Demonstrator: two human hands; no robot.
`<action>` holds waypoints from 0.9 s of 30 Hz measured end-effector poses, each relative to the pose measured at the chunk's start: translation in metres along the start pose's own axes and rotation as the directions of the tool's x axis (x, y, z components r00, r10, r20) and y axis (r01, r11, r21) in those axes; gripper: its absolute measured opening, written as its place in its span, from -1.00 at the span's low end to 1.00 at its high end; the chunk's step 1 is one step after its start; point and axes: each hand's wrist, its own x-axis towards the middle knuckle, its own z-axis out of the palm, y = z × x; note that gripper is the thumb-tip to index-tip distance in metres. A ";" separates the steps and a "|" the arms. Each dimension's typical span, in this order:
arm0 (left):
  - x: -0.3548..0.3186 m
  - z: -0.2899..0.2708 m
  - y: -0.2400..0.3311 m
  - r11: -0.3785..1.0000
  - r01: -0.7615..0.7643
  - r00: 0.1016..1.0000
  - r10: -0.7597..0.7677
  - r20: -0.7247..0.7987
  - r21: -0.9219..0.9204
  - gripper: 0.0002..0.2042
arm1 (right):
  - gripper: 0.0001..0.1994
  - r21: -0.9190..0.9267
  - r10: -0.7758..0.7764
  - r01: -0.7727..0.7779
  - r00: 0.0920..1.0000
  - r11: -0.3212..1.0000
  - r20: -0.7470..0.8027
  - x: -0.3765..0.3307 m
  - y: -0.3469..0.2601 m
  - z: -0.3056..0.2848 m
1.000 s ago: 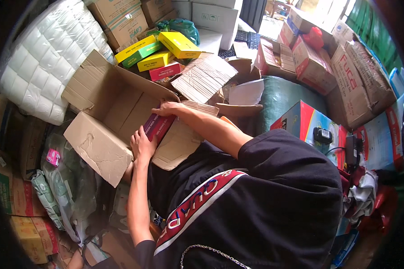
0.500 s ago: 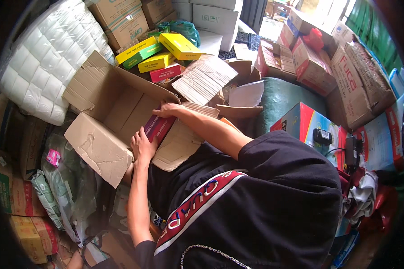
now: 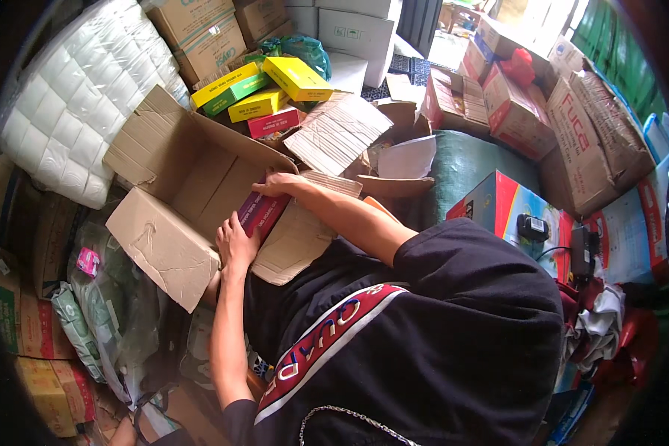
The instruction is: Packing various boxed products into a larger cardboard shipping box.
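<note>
maroon printed carton, slim and oblong: one, at the near right edge of an open brown cardboard box, beside its outfolded flap. long axis slanting from lower left to upper right, a hand at either end.

left hand: at the lower end, fingers over the side; grip closed on the carton. right hand: at the upper end, grip likewise grasping it; undersides hidden, firmness cannot be told. both about equally near, carton directly between them, box interior lying up and left of it.

beyond the box: yellow cartons, a green carton and a red carton, heaped; loose corrugated sheet, just to their right.

outer lots: white plastic-wrapped bale, upper left; dark green bundle, to the right, well apart from the carton.
</note>
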 end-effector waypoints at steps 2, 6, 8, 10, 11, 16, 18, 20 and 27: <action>0.000 0.001 -0.001 1.000 0.004 1.000 -0.004 0.000 -0.001 -0.29 | 0.13 0.002 0.006 -0.006 1.000 1.000 0.007 -0.001 0.000 0.000; 0.000 0.001 0.000 1.000 -0.004 1.000 0.004 -0.003 0.008 -0.29 | 0.13 0.015 -0.007 0.007 1.000 1.000 0.007 -0.002 0.001 0.000; -0.001 0.002 -0.002 1.000 0.000 1.000 0.000 -0.005 0.006 -0.28 | 0.07 0.023 0.015 -0.014 1.000 1.000 -0.005 -0.003 0.000 0.001; -0.002 0.002 -0.003 1.000 0.008 1.000 -0.008 -0.009 0.003 -0.28 | -0.03 0.018 -0.006 0.005 0.999 1.000 0.049 0.001 -0.003 -0.005; -0.003 0.002 -0.004 1.000 0.002 1.000 -0.002 -0.025 -0.002 -0.28 | -0.13 0.016 -0.025 0.023 0.995 1.000 0.101 0.003 -0.005 -0.006; 0.003 0.004 -0.001 0.999 -0.029 0.999 0.029 -0.043 0.013 -0.32 | -0.58 -0.131 -0.582 0.677 0.498 0.724 -0.643 0.016 0.013 -0.005; -0.001 0.002 -0.005 0.999 -0.025 0.999 0.024 -0.047 -0.021 -0.33 | -0.70 0.418 -0.377 0.666 0.718 0.618 -0.585 0.003 -0.004 -0.018; -0.004 0.006 -0.005 0.999 -0.031 0.990 0.034 -0.139 0.020 -0.36 | -0.79 0.295 -0.328 0.715 0.594 0.634 -0.735 0.000 -0.012 -0.036; -0.002 0.003 -0.002 1.000 -0.018 0.995 0.017 -0.096 -0.007 -0.33 | -0.43 -0.046 -0.114 0.313 0.202 0.949 -0.973 0.011 0.000 -0.086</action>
